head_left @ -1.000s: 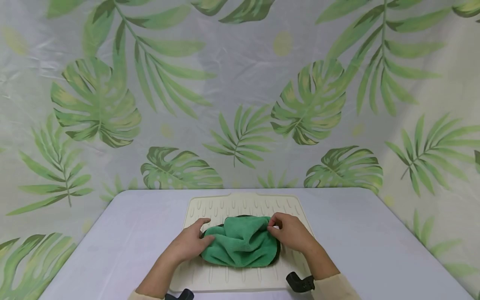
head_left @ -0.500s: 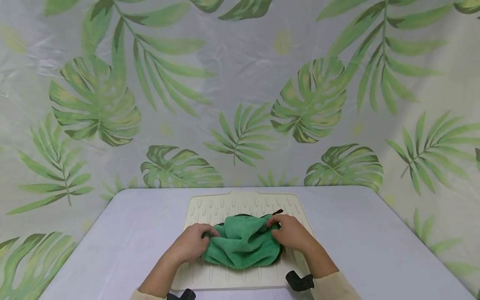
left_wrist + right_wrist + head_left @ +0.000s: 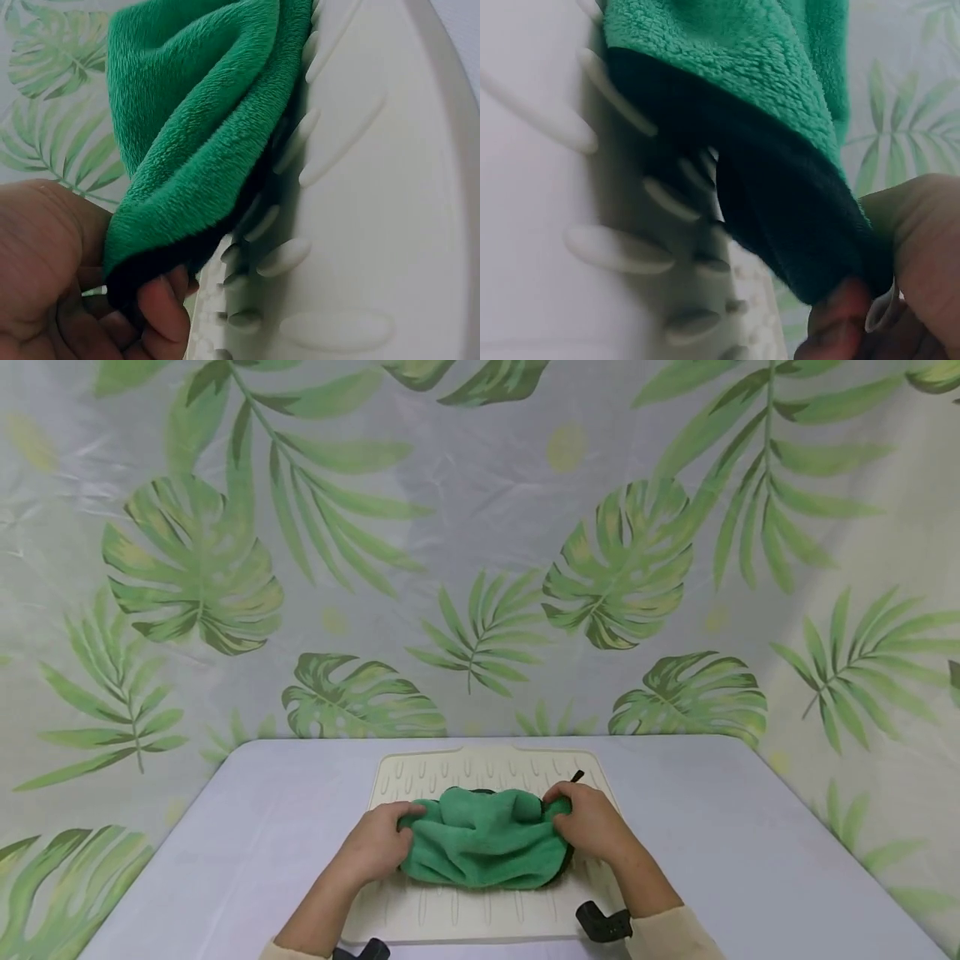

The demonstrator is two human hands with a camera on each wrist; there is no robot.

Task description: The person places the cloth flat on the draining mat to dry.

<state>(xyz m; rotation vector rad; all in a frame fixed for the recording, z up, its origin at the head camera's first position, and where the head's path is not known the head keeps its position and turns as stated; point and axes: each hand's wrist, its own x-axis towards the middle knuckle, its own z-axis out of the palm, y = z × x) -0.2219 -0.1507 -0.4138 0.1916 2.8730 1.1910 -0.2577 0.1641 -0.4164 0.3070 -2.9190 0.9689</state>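
Note:
A green plush towel with a dark edging lies bunched in folds on a cream ridged mat. My left hand pinches its left end; in the left wrist view the thumb and fingers grip the dark border beneath the green towel. At the opposite end my right hand pinches the towel's right side. The right wrist view has the dark edging held between thumb and fingers, with a small white tag beside them. A short dark loop sticks up behind the right hand.
The mat rests on a white table that reaches out on both sides. A leaf-printed cloth hangs behind the table. Each wrist carries a black camera mount.
Both hands have come to grip the towel's ends. The towel is spread wider to the right, its folds have shifted, and the dark loop has come into view behind the right hand.

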